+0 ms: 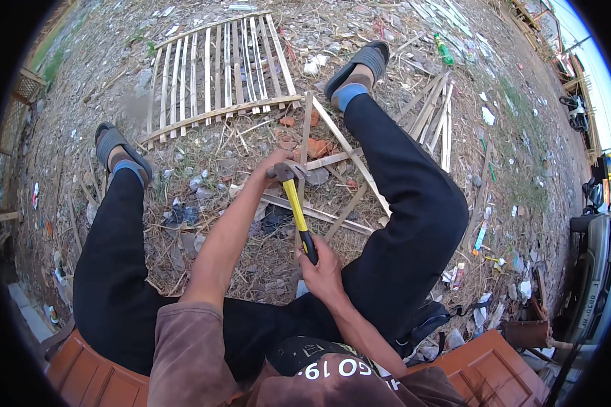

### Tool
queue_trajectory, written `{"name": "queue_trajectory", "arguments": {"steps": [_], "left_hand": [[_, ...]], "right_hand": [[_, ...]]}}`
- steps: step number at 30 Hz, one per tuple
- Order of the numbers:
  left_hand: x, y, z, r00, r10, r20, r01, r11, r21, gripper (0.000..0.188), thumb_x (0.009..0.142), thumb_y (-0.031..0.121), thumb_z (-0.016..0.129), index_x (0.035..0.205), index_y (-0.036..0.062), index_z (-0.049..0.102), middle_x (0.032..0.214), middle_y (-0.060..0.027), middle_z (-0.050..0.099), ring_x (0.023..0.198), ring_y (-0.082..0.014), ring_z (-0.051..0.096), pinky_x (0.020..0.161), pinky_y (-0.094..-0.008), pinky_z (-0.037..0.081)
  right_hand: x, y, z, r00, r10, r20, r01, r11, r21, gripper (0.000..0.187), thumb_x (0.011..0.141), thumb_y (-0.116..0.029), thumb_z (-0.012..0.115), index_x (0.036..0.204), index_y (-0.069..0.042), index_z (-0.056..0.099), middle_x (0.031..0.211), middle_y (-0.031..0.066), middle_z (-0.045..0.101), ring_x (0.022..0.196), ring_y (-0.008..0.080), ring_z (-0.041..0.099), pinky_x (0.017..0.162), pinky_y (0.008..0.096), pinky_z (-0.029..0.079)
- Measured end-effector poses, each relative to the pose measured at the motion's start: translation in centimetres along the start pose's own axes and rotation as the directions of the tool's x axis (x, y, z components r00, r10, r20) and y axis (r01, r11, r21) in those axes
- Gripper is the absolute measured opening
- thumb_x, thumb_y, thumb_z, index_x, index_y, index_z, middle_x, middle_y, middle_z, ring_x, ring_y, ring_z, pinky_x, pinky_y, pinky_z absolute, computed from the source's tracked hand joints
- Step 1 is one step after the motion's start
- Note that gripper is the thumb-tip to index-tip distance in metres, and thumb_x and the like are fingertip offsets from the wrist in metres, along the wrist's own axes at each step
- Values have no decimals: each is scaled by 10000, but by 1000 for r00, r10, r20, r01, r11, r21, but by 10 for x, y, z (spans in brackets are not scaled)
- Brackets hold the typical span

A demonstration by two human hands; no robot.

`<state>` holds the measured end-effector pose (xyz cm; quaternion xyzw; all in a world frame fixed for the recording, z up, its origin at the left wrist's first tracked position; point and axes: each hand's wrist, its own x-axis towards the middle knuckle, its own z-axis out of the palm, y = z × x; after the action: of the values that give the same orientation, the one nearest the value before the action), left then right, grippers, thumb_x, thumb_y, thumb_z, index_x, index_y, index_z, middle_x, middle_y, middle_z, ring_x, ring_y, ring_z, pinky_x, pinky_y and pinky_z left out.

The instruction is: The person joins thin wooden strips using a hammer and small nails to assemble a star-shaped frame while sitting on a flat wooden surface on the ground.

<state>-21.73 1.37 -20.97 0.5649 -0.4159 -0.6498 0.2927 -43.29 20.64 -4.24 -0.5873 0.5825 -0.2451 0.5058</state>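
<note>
At six o'clock from centre, our right grip (324, 273) wraps the hammer (296, 209) low, apparently for leverage; our left grip (271, 163), closure unclear, at eleven o'clock, perhaps steadies a wooden strip (307, 127).

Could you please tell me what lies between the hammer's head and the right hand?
In the head view, the hammer's yellow handle and part of its black grip span that stretch, with a wooden strip showing behind.
</note>
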Motion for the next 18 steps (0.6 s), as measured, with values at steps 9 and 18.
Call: {"name": "queue_trajectory", "arguments": {"steps": [9,18], "left_hand": [[-48,18,36,864,299,-404,-150,920,362,472,671,386,904,976,78,719,926,-82,709,888,-283,697,800,-387,536],[-61,39,56,824,287,-489,118,756,643,556,644,421,907,981,21,717,898,-108,693,858,-281,677,746,-381,504]], "right_hand": [[32,13,-14,995,-55,-79,59,997,55,154,882,-65,643,1011,-3,587,778,167,595,679,307,609,651,407,464],[30,14,-48,987,42,-154,16,935,354,116,906,-50,616,1003,-12,565,720,134,597,625,258,614,605,394,465]]}}
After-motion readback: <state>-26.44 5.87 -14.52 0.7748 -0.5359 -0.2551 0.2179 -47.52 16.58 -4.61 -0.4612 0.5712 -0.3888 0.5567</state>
